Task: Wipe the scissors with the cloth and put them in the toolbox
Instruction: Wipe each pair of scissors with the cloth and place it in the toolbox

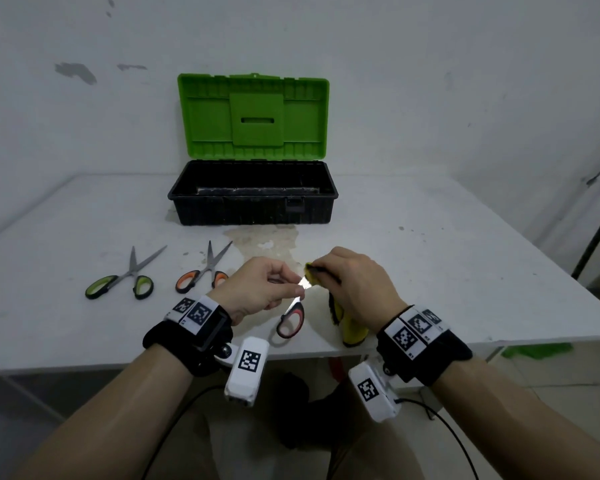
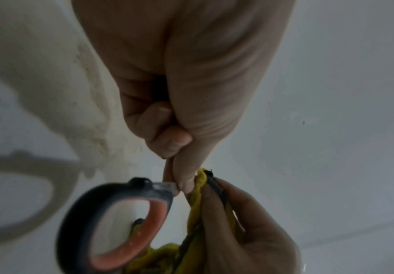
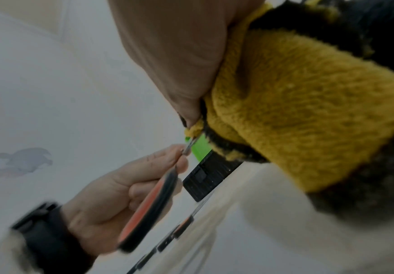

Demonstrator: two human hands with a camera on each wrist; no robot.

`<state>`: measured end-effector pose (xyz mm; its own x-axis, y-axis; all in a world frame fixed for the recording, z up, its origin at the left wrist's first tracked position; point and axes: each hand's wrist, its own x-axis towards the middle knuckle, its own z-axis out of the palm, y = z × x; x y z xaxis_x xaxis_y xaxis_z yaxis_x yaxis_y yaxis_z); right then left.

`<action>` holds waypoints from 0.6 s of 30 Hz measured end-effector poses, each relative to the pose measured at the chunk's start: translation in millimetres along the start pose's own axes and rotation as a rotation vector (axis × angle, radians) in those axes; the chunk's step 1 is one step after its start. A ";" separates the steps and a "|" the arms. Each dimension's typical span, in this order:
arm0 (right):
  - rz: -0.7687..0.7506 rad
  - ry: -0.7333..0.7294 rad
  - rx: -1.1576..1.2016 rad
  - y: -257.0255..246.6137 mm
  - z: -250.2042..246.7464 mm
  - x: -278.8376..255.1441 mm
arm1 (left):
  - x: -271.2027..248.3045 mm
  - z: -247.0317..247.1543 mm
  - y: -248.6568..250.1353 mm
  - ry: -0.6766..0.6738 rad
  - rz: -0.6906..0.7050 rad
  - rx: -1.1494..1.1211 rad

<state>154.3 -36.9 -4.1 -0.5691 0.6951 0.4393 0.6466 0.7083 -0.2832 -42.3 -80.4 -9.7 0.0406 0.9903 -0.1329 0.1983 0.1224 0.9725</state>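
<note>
My left hand [image 1: 267, 289] pinches a pair of scissors with black and red handles [image 1: 291, 320] near the pivot, the handle loop [image 2: 111, 226] hanging toward me. My right hand [image 1: 354, 282] grips a yellow cloth [image 1: 349, 323] with a dark edge, folded round the blades, which are hidden inside it. The cloth [image 3: 297, 115] hangs down below the right palm. In the right wrist view the left hand [image 3: 125, 187] holds the scissors [image 3: 149, 211] edge-on. The toolbox [image 1: 253, 192], black with a raised green lid, stands open at the back of the table.
Two more pairs of scissors lie on the table to the left: green-handled ones [image 1: 125, 278] and orange-handled ones [image 1: 205, 271]. A brownish stain [image 1: 264, 244] marks the white table [image 1: 465, 258] in front of the toolbox. The near table edge runs just below my wrists.
</note>
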 end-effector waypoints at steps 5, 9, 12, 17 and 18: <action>0.158 0.104 0.034 20.0 -9.5 7.1 | -1.9 5.9 0.7 -0.056 -0.025 0.025; 0.034 0.023 0.091 6.6 -9.2 -6.1 | -0.4 5.1 3.3 -0.080 -0.014 0.055; -0.022 -0.030 0.054 -3.6 -7.8 -10.5 | 2.1 7.7 5.0 -0.121 0.007 0.062; 0.017 0.035 0.120 -1.0 -10.8 -8.6 | 1.0 10.3 5.0 -0.129 0.035 0.055; 0.026 0.051 0.129 0.5 -12.5 -8.3 | 1.1 9.5 4.3 -0.120 0.030 0.053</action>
<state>165.7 -43.8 2.7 -0.5242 0.7086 0.4722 0.5881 0.7023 -0.4012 -32.1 -79.4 -7.5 0.1639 0.9780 -0.1286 0.2465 0.0857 0.9654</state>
